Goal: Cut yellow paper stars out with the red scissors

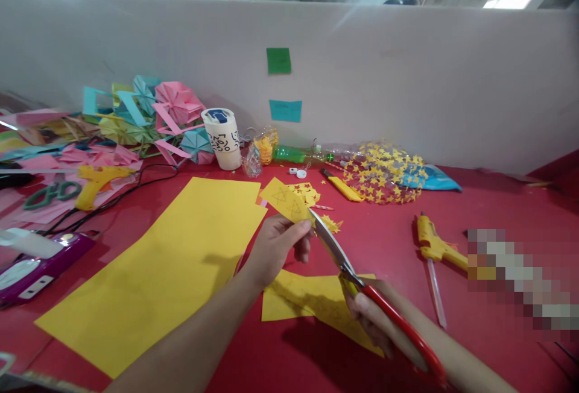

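Note:
Between the thumb and fingers of my left hand [280, 245] is a strip of yellow paper [284, 197] with star outlines drawn on it. My right hand [373, 314] grips a pair of scissors [337, 248] with red handles. The blade tips touch or lie very close to the strip's right end, beside my left thumb. Below my hands lie cut pieces of yellow paper [294, 296]. Small cut yellow stars [332, 223] sit just past the blades, near star-punched scraps [307, 193]. A large yellow sheet [194, 242] spreads out left of my left arm.
Folded paper decorations [178, 103] pile up at the back left by a white cup [224, 140]. Glue guns lie left [93, 185] and right [432, 239]. A yellow box cutter [344, 188] rests near a star-covered clear plastic piece [384, 173]. A purple power strip [45, 266] sits at left.

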{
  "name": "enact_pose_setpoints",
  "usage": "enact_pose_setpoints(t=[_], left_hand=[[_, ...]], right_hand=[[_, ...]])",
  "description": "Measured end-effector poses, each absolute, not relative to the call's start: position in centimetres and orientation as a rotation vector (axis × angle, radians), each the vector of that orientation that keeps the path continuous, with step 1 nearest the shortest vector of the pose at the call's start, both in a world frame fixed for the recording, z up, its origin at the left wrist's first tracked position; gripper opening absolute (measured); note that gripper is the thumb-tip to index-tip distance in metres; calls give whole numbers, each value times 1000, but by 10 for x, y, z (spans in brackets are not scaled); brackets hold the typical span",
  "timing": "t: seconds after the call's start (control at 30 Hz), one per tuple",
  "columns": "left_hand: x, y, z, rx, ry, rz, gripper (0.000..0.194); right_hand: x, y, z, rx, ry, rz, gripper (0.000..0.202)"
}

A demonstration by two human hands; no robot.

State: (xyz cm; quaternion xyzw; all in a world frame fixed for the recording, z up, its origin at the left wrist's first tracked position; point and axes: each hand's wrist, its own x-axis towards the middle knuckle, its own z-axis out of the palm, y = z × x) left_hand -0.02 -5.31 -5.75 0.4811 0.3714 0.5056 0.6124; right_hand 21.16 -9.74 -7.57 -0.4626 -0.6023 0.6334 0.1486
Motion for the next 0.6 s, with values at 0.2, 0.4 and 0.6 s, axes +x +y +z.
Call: enact_pose_setpoints(t=[0.2, 0.4, 0.6], left_hand=[[-1, -52, -58, 1090, 845, 1164, 25], [-1, -52, -59, 1093, 840, 1180, 24], [-1, -51, -60, 1090, 826, 1179, 24]], right_hand=[[214, -97, -95, -1400, -1630, 1898, 50], [212, -103, -88, -1360, -1625, 1787, 59], [211, -102, -84, -1404, -1604, 1780, 58]])
